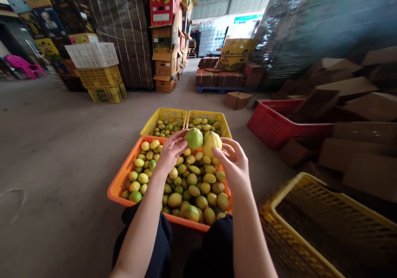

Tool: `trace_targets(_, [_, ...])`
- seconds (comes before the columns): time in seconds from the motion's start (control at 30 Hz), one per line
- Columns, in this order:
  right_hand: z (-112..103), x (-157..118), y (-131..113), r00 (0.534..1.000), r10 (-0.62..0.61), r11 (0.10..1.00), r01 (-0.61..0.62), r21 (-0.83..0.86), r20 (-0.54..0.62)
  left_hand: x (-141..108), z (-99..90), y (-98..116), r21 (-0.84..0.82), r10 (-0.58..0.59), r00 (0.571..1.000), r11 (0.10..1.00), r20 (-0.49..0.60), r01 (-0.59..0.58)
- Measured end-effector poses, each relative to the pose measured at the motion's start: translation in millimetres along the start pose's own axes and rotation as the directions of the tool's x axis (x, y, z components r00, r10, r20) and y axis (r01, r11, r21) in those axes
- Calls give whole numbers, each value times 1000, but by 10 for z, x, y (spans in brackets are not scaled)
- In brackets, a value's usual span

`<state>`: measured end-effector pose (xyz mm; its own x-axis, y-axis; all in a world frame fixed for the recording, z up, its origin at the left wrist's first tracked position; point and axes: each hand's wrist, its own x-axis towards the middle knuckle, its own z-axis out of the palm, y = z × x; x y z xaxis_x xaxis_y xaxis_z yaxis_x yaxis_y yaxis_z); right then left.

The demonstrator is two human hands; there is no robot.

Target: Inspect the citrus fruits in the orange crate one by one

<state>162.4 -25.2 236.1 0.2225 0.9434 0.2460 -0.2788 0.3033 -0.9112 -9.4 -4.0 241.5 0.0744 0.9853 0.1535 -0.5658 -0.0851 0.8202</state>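
My left hand [172, 150] is closed on a green lemon [194, 139], its fingers along the fruit's left side. Beside it, my right hand [234, 159] grips a yellow lemon [211, 144] between thumb and fingers. The two fruits are held side by side, close together, above an orange crate [120, 186]. Many yellow and green lemons [194, 191] fill that crate. Behind it stand two yellow crates, the left one [148, 124] and the right one [227, 126], both with smaller-looking lemons inside.
At the lower right is a yellow crate [297, 228]; beyond it, a red crate [273, 125] and cardboard boxes [359, 146]. Stacked crates [102, 77] and a box stack [164, 42] stand at the back, near a loaded blue pallet [217, 90].
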Motion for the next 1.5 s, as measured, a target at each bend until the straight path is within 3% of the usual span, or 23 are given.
trace_targets(0.27, [71, 13, 143, 997, 43, 999, -42, 13, -68, 28, 47, -104, -7, 25, 990, 1000, -139, -26])
trace_targets(0.43, [121, 21, 214, 992, 98, 994, -101, -41, -75, 14, 79, -173, 134, 65, 993, 990, -99, -51])
trace_targets(0.57, [168, -12, 185, 999, 45, 989, -46, -140, -5, 4, 86, -163, 113, 59, 994, 992, -92, -48])
trace_targets(0.87, [147, -14, 108, 985, 171, 982, -172, 77, 21, 73, 6, -107, -63, -70, 987, 996, -145, 61])
trace_targets(1.1, [112, 7, 88, 989, 145, 965, -140, 222, -2, 53, -21, -88, -172, -205, 973, 968, -108, 184])
trace_targets(1.27, [72, 18, 78, 991, 132, 973, -134, 190, 27, 44, -67, -50, -93, -220, 974, 972, -48, 215])
trace_targets(1.4, [80, 31, 104, 981, 190, 968, -183, 172, -26, 62, -81, -74, -94, -206, 977, 975, -59, 200])
trace_targets(1.5, [124, 40, 167, 984, 165, 973, -150, 175, -71, 73, -35, -115, -97, -161, 980, 984, -118, 150])
